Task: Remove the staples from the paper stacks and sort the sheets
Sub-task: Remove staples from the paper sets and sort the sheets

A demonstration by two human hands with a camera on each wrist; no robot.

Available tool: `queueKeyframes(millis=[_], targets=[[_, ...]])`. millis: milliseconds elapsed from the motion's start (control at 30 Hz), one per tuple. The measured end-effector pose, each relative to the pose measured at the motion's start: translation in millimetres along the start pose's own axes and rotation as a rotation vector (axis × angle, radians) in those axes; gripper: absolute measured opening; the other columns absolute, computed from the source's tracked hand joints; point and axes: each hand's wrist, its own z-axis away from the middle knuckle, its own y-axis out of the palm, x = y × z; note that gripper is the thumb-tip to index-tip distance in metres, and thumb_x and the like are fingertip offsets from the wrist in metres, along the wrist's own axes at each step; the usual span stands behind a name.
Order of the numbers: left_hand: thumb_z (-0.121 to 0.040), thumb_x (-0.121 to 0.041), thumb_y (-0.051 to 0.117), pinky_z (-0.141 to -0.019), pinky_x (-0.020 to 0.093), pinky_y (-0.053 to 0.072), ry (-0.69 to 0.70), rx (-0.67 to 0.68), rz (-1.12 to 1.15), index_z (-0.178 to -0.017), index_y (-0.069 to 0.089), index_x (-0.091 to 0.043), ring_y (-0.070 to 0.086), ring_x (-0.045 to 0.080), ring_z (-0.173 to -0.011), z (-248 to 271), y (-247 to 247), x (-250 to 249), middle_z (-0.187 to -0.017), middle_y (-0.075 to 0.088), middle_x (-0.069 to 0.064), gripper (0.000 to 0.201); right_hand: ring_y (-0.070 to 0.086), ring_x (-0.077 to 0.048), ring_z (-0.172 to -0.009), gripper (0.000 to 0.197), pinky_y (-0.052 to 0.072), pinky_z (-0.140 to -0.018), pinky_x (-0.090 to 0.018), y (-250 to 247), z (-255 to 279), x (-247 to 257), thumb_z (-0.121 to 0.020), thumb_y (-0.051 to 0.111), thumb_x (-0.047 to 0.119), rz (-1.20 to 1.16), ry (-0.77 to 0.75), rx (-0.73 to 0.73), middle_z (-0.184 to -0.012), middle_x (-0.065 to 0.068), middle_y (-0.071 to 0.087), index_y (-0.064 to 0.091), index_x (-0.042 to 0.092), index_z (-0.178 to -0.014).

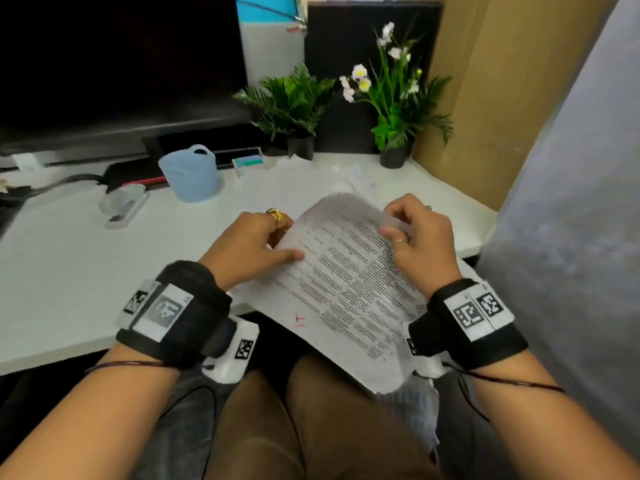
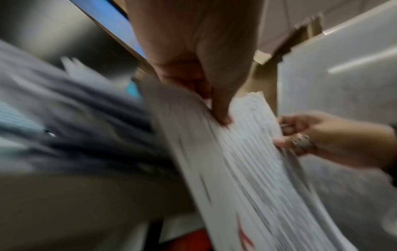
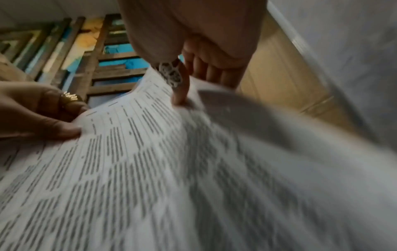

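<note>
While I am sitting at the desk (image 1: pixel 69 271), a stack of printed paper (image 1: pixel 346 292) is lying tilted across my lap, its lower end hanging over my knee and its upper end reaching over the desk edge. I am gripping its upper left edge with my left hand (image 1: pixel 252 247), thumb lying flat on the top sheet and fingers curling underneath. I am pinching the upper right corner with my right hand (image 1: pixel 420 233), curling that corner up off the sheets below; the wrist views are too blurred to show a staple. Farther back, more loose papers (image 1: pixel 311 178) are lying flat on the desk. Beyond them a stapler (image 1: pixel 123 206), a blue cup (image 1: pixel 190 174), two potted plants (image 1: pixel 294 109) and a dark monitor (image 1: pixel 117 64) are standing.
</note>
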Motion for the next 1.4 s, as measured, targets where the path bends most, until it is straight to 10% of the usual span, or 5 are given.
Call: queueKeyframes(millis=[500, 667, 833, 1067, 1400], targets=[[-0.08, -0.012, 0.071, -0.063, 0.03, 0.051, 0.476, -0.127, -0.25, -0.091, 0.074, -0.007, 0.067, 0.029, -0.073, -49, 96, -76, -0.083, 0.072, 0.01, 0.011, 0.054, -0.021, -0.081, 0.047, 0.035, -0.069, -0.029, -62, 43, -27, -0.078, 0.073, 0.024, 0.427, 0.339, -0.112, -0.084, -0.003, 0.058, 0.055, 0.022, -0.121], [-0.087, -0.027, 0.066, -0.075, 0.032, 0.051, 0.326, -0.018, -0.062, -0.095, 0.071, -0.009, 0.064, 0.019, -0.081, -67, 96, -75, -0.09, 0.07, 0.004, 0.021, 0.057, -0.027, -0.077, 0.017, 0.035, -0.06, -0.027, -74, 26, -19, -0.083, 0.058, 0.017, 0.698, 0.375, 0.152, -0.08, -0.004, 0.059, 0.067, 0.019, -0.097], [-0.086, -0.035, 0.065, -0.075, 0.027, 0.046, 0.283, 0.142, -0.076, -0.09, 0.07, -0.008, 0.058, 0.015, -0.085, -69, 110, -88, -0.087, 0.059, -0.001, 0.027, 0.06, -0.026, -0.091, 0.031, 0.038, -0.064, -0.029, -57, 29, -27, -0.089, 0.049, 0.013, 0.842, 0.34, 0.517, -0.1, -0.006, 0.06, 0.054, 0.016, -0.119], [-0.096, -0.048, 0.036, -0.096, 0.04, 0.034, 0.046, 0.0, -0.297, -0.123, 0.052, -0.016, 0.041, 0.026, -0.118, -64, 114, -74, -0.128, 0.048, 0.006, 0.044, 0.061, -0.031, -0.1, 0.026, 0.044, -0.072, -0.033, -49, 59, -67, -0.093, 0.042, 0.003, 0.849, 0.498, 0.619, -0.11, -0.013, 0.062, 0.063, 0.005, -0.109], [-0.096, -0.051, 0.027, -0.102, 0.045, 0.026, -0.027, 0.112, -0.443, -0.129, 0.047, -0.012, 0.032, 0.032, -0.124, -65, 138, -53, -0.131, 0.037, 0.011, 0.055, 0.062, -0.033, -0.099, 0.025, 0.047, -0.075, -0.035, -4, 84, -110, -0.089, 0.046, 0.0, 0.783, 0.579, 0.738, -0.107, -0.015, 0.062, 0.063, 0.004, -0.107]])
